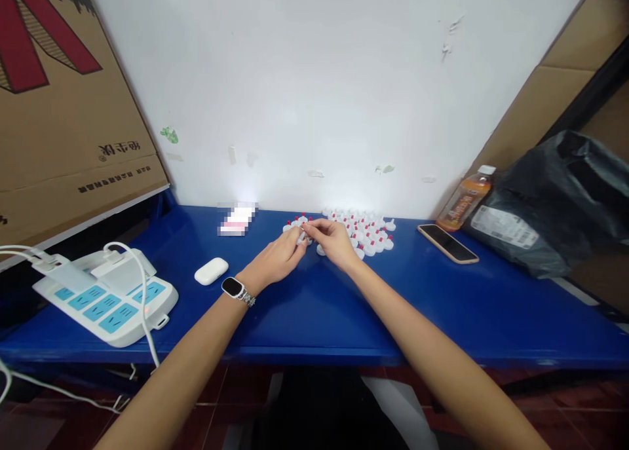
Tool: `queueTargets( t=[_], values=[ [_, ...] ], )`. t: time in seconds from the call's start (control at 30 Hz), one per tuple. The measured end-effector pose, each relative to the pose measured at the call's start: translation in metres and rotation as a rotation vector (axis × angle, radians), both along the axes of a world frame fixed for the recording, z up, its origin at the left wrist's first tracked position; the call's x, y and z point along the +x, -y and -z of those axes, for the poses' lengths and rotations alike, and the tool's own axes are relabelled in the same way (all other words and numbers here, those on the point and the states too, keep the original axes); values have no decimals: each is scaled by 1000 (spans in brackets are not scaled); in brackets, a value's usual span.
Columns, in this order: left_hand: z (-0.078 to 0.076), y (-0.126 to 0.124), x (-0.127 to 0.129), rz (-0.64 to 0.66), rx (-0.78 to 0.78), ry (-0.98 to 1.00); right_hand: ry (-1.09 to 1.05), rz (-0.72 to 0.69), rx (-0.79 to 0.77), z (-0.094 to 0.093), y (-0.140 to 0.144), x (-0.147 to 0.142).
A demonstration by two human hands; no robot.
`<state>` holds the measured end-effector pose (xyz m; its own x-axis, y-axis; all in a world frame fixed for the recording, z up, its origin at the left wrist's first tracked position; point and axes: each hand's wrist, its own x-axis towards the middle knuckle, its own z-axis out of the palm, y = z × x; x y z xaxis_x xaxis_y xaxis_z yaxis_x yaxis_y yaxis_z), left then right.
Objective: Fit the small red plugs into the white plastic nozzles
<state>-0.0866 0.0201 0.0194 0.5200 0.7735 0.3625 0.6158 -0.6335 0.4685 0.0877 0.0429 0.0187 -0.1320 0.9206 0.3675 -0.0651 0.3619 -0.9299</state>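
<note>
Over the blue table point(304, 312), my two hands meet at the front of a group of small white nozzle caps. My left hand point(281, 252), with a watch point(232, 287) on its wrist, is closed around one white nozzle cap point(301, 238). The fingers of my right hand point(335, 242) are pinched together at the top of that cap; whatever lies between them is too small to make out. Many nozzle caps point(378, 240) with red tips stand right of and behind my hands. Plain white caps point(390, 225) are at the back, and some red-tipped ones point(288, 226) show beyond my left hand.
A white power strip point(118, 335) with plugged chargers and cables lies at the left, near a white earbud case point(211, 271). At the right are a phone point(448, 243), an orange drink bottle point(464, 200) and a black plastic bag point(565, 194). A white wall point(314, 96) closes the back.
</note>
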Motion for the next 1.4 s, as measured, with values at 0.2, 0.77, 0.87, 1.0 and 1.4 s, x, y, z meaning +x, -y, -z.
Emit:
queueTargets(
  t=[0.2,0.77,0.87,1.0,1.4],
  values=[
    [1,2,2,-19,-8,3,40,118,117,2,7,-7],
    [8,-11,9,89,20,76,399,155,360,5,27,-4],
    [13,-18,13,59,-55,124,369,99,320,9,20,-3],
    [20,-24,20,4,-75,99,429,159,278,14,11,1],
    [10,-19,-3,-132,-64,103,1285,-19,537,9,75,10]
  ],
)
